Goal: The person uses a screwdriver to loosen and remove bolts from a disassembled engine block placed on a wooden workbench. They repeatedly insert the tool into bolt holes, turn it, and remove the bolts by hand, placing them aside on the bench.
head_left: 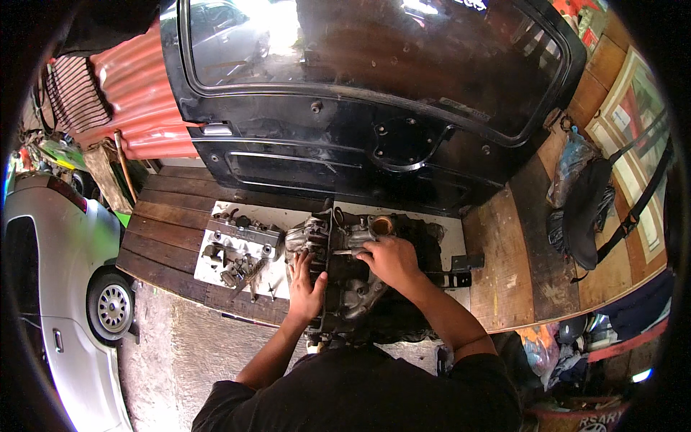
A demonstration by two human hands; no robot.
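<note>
Resting flat with its fingers spread wide, the left hand (305, 286) presses on the left flank of a greasy metal gearbox casing (350, 270) that lies on a white board (453, 241) at the front of a wooden workbench (169, 234). The right hand (389, 260) sits on top of the same casing with its fingers curled around a slim metal tool (344, 251) whose tip points left; how tightly it grips cannot be told.

Just beyond the right hand a round opening with a coppery rim (382, 225) shows in the casing. Left of the casing, on the same board, lie a grey aluminium cover (243, 236) and a scatter of small metal parts (245, 272). A black bracket (461, 268) pokes out from the board's right edge.

Behind the board a black car tailgate (360, 93) with its glass leans across the bench. At far right a black bag with straps (590, 216) lies on the wood, beside a pale-framed rectangular panel (633, 108). Left of the bench stands a silver car (65, 288), with red corrugated sheet (137, 93) above it.
</note>
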